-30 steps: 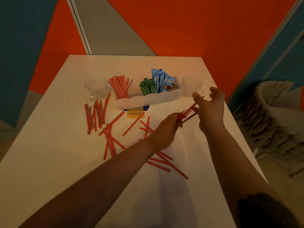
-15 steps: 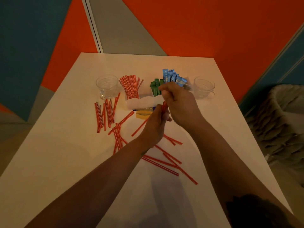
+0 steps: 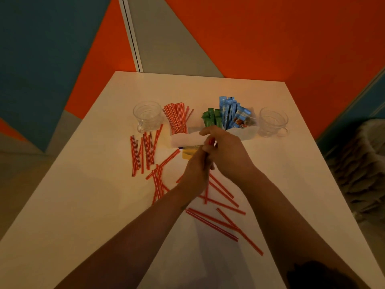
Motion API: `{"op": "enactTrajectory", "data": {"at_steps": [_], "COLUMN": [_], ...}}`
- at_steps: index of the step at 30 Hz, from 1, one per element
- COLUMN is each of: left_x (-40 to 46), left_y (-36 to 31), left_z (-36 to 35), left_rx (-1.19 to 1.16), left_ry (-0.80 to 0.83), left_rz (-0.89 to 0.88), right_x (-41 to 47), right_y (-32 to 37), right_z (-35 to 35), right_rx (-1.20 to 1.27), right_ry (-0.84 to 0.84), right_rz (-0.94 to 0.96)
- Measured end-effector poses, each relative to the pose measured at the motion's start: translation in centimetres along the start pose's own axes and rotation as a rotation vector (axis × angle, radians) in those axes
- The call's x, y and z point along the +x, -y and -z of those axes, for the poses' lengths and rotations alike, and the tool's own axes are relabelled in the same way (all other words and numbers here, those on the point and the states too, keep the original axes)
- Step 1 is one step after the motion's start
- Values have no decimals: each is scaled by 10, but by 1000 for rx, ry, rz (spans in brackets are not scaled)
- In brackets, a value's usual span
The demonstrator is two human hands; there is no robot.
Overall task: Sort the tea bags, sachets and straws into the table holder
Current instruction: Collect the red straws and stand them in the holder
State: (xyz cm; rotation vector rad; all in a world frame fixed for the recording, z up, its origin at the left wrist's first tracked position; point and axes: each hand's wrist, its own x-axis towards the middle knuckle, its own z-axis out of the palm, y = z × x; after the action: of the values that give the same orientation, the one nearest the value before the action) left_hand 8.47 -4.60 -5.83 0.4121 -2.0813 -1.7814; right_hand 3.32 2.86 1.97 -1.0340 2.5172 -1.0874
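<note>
Red striped straws [image 3: 209, 152] that were held out to the right a second ago now sit gathered between both hands in front of the white holder [image 3: 183, 139]. Left hand [image 3: 196, 170] and right hand [image 3: 226, 151] each grip the bundle. Squared up, it looks ready for the straw compartment [image 3: 177, 117]; many loose straws [image 3: 212, 221] remain on the counter [image 3: 83, 205].

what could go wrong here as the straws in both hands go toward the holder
1. Both hands, left and right, grip one small bunch of straws; its lower ends hang free, so one might slip out.
2. The white holder looks light and its straw compartment is already crowded; pushing more in could tip or shift it.
3. A glass cup stands close beside that compartment and could be knocked.
</note>
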Motion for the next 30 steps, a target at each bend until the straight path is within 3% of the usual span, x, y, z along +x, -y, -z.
{"op": "enactTrajectory", "data": {"at_steps": [4, 7, 9, 12, 15, 17, 19, 25, 30], "left_x": [27, 47, 62, 83, 102, 108, 110, 104, 103], "left_y": [-20, -41, -54, -65, -62, -56, -53, -29, -25], "left_z": [20, 41, 54, 73, 88, 95, 99, 101, 98], "left_rx": [-29, -3, 92, 324, 622, 696, 743, 772, 621], "left_ry": [15, 58, 82, 42, 74, 79, 22, -180, -335], "left_rz": [-83, -198, -240, -170, -41, 10, 44, 129, 90], "right_x": [25, 72, 92, 117, 125, 127, 127, 141, 149], "right_y": [22, 48, 52, 65, 63, 58, 49, 37, 26], "right_z": [18, 27, 30, 22, 13, 5, -5, -31, -41], "right_rx": [-38, -39, -106, -225, -287, -290, -311, -282, -260], "right_ry": [41, 139, 209, 77, 137, 88, 44, 141, 124], "right_rz": [59, -138, -138, 4, 64, 146, 224, 136, 135]}}
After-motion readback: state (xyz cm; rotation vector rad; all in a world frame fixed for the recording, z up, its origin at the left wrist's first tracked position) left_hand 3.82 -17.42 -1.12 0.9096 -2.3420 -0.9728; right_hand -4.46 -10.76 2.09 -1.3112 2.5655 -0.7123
